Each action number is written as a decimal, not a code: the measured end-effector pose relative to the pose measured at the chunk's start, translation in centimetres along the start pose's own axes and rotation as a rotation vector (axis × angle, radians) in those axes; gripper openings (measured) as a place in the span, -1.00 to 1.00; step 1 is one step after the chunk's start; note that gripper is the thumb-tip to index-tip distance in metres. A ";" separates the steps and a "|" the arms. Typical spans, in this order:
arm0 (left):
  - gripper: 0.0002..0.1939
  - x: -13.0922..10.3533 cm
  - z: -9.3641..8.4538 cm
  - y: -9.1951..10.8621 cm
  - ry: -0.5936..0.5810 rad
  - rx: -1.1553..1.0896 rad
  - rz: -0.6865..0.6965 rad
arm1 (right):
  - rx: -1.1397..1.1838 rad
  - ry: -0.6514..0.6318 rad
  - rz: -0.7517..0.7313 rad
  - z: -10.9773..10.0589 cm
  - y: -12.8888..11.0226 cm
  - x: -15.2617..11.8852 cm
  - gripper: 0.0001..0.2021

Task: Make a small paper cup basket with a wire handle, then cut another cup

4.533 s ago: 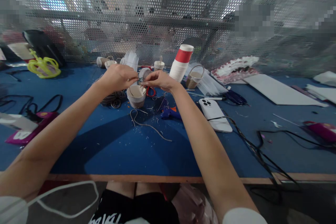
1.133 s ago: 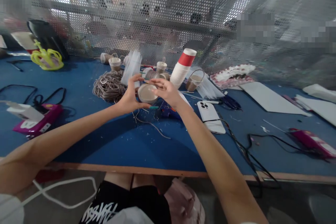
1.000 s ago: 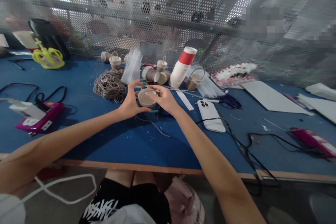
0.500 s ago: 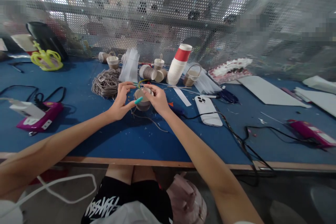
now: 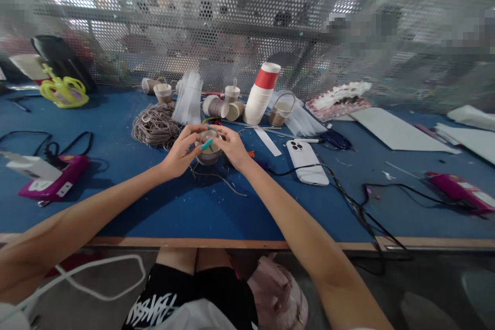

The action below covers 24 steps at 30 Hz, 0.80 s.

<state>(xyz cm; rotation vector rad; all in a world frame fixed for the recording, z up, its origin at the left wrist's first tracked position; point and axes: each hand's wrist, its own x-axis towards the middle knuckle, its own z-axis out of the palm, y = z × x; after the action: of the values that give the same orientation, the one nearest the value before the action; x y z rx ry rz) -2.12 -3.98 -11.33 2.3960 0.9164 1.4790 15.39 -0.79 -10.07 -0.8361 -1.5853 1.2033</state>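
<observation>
A small paper cup (image 5: pixel 209 159), its side wrapped in grey-brown cord, stands upright on the blue table between my hands. My left hand (image 5: pixel 182 150) curls round its left side, the thumb with a long turquoise nail reaching over the mouth. From the right, my right hand (image 5: pixel 231 145) closes on the rim, its fingers meeting those of the left at the far side. What the fingertips pinch at the rim is too small to make out. A loose cord end (image 5: pixel 226 181) trails from the cup's base across the table.
Behind my left hand lies a bundle of grey cord (image 5: pixel 157 126). Further back stand a tall stack of paper cups (image 5: pixel 260 100) and a handled cord-wrapped cup (image 5: pixel 280 113). To the right are a white phone (image 5: pixel 307 164) and black cables (image 5: pixel 346 198). A purple power strip (image 5: pixel 71 178) sits left.
My hands have drawn closer together over the cup, the fingers now meeting at its far rim. The left fingers have moved right. The whole view has shifted slightly.
</observation>
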 end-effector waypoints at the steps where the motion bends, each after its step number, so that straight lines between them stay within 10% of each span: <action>1: -0.81 0.0 0.1 -0.1 0.006 -0.003 -0.008 | 0.017 0.004 0.014 -0.1 0.1 0.0 -0.55; 24: -0.75 0.3 0.4 -0.3 0.058 -0.002 -0.064 | 0.195 0.053 0.336 -1.8 -1.8 -0.2 -0.77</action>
<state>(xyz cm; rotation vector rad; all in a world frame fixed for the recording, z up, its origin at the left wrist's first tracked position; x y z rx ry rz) -1.77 -3.54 -11.45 2.3103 0.9940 1.5329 17.17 -0.88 -8.30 -1.0226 -1.2920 1.5328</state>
